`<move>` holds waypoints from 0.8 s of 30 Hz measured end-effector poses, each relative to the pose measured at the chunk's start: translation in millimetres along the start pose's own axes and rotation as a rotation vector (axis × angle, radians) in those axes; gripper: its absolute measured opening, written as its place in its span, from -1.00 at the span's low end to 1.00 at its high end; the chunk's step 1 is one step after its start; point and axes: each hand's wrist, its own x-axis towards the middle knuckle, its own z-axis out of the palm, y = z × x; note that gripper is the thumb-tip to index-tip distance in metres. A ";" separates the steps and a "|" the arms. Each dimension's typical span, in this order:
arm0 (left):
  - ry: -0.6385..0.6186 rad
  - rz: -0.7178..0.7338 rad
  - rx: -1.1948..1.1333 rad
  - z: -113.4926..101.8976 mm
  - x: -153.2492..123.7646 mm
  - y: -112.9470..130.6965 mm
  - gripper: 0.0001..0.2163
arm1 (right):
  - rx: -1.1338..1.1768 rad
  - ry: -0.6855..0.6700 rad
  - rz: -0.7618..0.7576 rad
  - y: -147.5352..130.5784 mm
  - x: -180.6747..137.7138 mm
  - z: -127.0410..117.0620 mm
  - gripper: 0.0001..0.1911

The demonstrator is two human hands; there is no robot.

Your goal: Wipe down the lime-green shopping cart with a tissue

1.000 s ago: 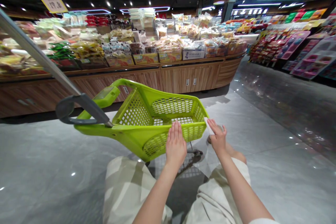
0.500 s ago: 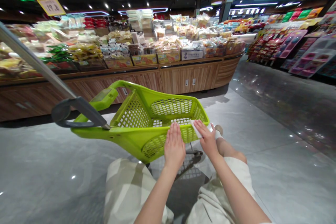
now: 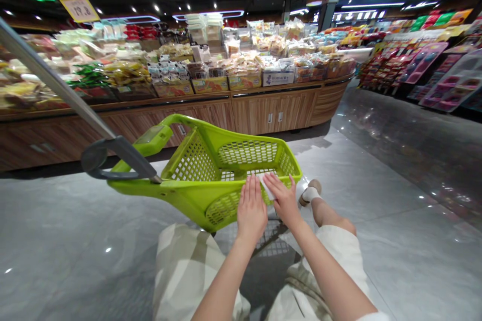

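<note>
A lime-green shopping cart (image 3: 181,193) with perforated basket walls stands side-on in front of me. My left hand (image 3: 251,213) lies flat on its near rim and outer wall, fingers together and outstretched, holding nothing. Just to the right, my right hand (image 3: 285,200) presses a folded white cloth (image 3: 266,188) against the same rim, its fingers covering most of it. Whether it is cloth or paper I cannot tell. The two hands are close together. Inside the basket only the perforated floor and walls show.
Beyond the cart runs a wooden display counter (image 3: 256,110) loaded with packaged food. A grey metal pole (image 3: 56,80) with a dark grey loop handle (image 3: 113,158) slants up at the left. My legs flank the near side of the cart, over a shiny grey floor (image 3: 399,215).
My right hand has slid left along the rim with the white cloth, closer to my left hand. My left hand has stayed in place on the cart. The view has shifted slightly.
</note>
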 end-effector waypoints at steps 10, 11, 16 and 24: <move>-0.010 -0.028 0.003 -1.7 1.5 3.2 -0.37 | -0.110 0.252 0.349 47.7 -21.8 3.5 -0.15; -0.007 -0.030 0.008 -1.1 1.6 3.3 -0.37 | -0.101 0.217 0.297 31.6 -16.7 6.5 -0.14; 0.001 -0.014 -0.004 -0.8 0.0 0.3 -0.34 | -0.018 0.026 0.018 -15.8 -2.4 7.0 -0.14; 0.003 -0.030 -0.025 -3.3 -0.8 1.1 -0.34 | -0.029 0.259 0.314 65.5 -35.7 -2.7 -0.20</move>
